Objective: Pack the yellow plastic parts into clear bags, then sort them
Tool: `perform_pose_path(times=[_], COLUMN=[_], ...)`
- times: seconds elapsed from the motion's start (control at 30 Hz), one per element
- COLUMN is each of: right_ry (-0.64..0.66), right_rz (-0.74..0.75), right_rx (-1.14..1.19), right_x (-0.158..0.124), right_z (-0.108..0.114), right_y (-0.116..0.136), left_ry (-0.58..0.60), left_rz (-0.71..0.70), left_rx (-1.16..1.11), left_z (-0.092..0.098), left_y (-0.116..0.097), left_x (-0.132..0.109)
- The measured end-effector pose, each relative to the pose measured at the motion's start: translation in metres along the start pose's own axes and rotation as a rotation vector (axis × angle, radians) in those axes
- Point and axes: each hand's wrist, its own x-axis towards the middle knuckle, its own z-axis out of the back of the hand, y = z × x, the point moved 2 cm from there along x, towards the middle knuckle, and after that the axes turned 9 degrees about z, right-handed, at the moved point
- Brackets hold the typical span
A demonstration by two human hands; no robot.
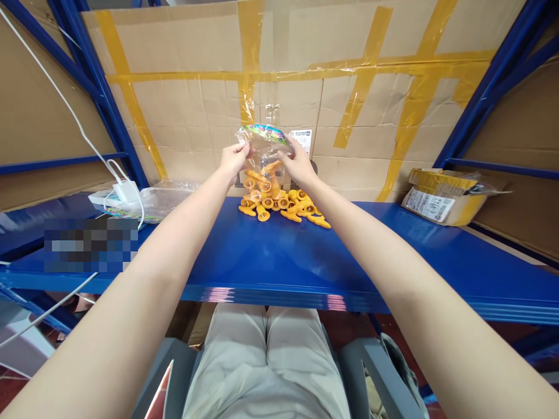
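Observation:
Between my hands a clear plastic bag (264, 152) with a colourful printed header hangs upright at the back of the blue shelf. My left hand (236, 160) pinches its left top edge. My right hand (299, 162) grips the right top edge, fingers closed on the film. Several orange plastic pieces (273, 180) show in or behind the clear film; I cannot tell how many are inside. Below and to the right, a pile of more orange pieces (301, 206) lies on the shelf, some with round cup-like ends, others long and knobbly.
A blue metal shelf (279, 256) is backed by taped cardboard (288, 99). Left are clear plastic bags (168, 198), a white charger (126, 191) with cable and a blurred-out dark object (91, 244). An opened carton (445, 198) with a label stands at right.

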Motion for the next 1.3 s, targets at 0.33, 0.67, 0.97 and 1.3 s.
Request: perform_pose_path(times=[0.33,0.67,0.97,1.3], right_ry=[-0.07,0.128,-0.208,-0.24], right_rz=[-0.326,-0.602,-0.78,-0.732], right_rx=[0.019,0.1,0.535,0.659], right_x=[-0.062,-0.095,-0.071,-0.076], right_z=[-0.011,-0.015,0.018,0.045], right_y=[-0.016,-0.008,0.002,-0.001], left_ry=[-0.074,0.218,0.467,0.245], left_rz=[0.081,-0.226,-0.079,0.117], left_rx=[-0.043,-0.263,-0.325,-0.278], left_z=[0.016,0.004,-0.009,0.009], left_y=[-0.006,-0.047,0.012,0.048], left_x=[0.011,-0.006,-0.071,-0.067])
